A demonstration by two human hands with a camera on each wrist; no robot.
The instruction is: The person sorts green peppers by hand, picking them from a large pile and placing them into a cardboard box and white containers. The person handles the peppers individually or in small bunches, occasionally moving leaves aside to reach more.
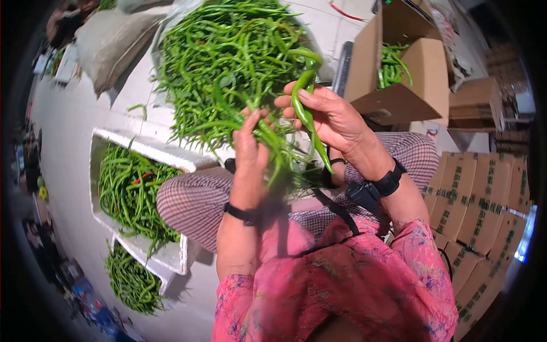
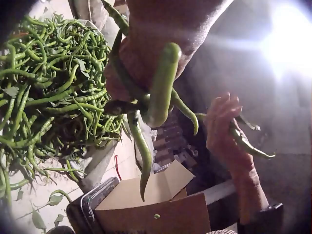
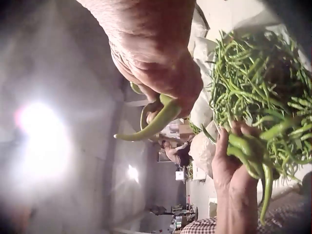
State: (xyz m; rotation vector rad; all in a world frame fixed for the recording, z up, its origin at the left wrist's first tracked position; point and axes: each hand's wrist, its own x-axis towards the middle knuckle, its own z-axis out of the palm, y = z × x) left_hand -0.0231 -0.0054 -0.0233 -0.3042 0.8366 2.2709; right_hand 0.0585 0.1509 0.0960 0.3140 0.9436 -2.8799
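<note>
My left hand (image 1: pixel 249 145) grips a bunch of long green chili peppers (image 3: pixel 251 148) whose ends stick out on both sides of the fingers. Just to its right, my right hand (image 1: pixel 345 122) holds long, twisted green chili peppers (image 1: pixel 305 111), with the thumb laid over one of them. Their lower tips hang below the palm. Beyond both hands lies a large heap of green chili peppers (image 1: pixel 228 62) on a pale sheet. In the right wrist view, a curved pepper (image 3: pixel 153 124) juts out from under the right hand.
On the left stand a white foam box (image 1: pixel 188 251) with peppers and, nearer, another pepper-filled container (image 1: pixel 132 279). An open cardboard box (image 1: pixel 424 68) with peppers is at the upper right. Stacked printed cartons (image 1: pixel 478 199) stand at right; a stuffed sack (image 1: pixel 111 48) sits upper left.
</note>
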